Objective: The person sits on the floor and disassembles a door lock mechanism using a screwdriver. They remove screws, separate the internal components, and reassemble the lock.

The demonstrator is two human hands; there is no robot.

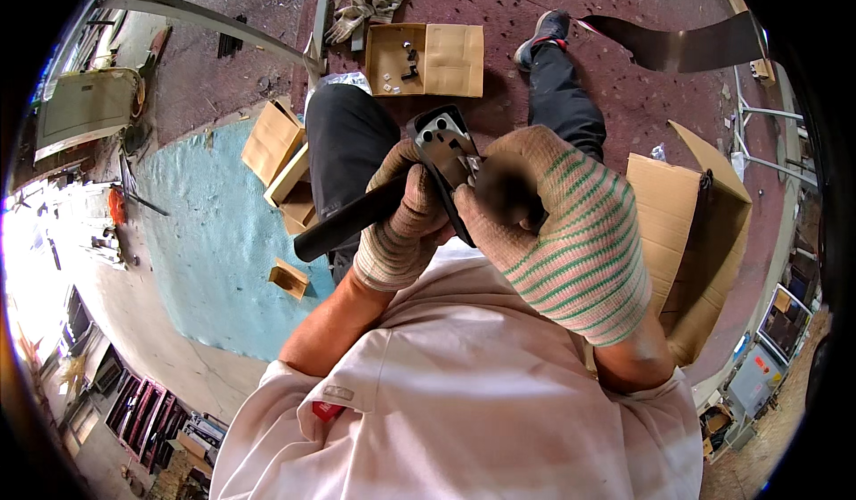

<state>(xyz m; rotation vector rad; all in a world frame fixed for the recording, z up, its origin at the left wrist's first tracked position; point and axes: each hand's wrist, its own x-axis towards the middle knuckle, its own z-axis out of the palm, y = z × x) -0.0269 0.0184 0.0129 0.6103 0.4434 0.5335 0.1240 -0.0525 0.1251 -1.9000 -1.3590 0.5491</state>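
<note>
Both of my hands wear knitted work gloves, the right one striped with green, and they meet in front of my chest. My left hand (403,223) is closed around a black lever handle (349,222). The handle's long black arm sticks out to the left, and its metal plate (443,134) with holes faces up between my hands. My right hand (562,223) is closed beside that plate, its fingers wrapped round a dark round-ended thing (506,190). That thing is blurred, and its kind does not show. Small metal parts show at my right fingertips.
An open cardboard box (455,60) with small black and white parts lies ahead, near spare gloves (367,11). Small cartons (273,140) stand left on a blue-green mat (201,232). A large open carton (664,223) is close at right. A dark curved strip (682,48) lies far right.
</note>
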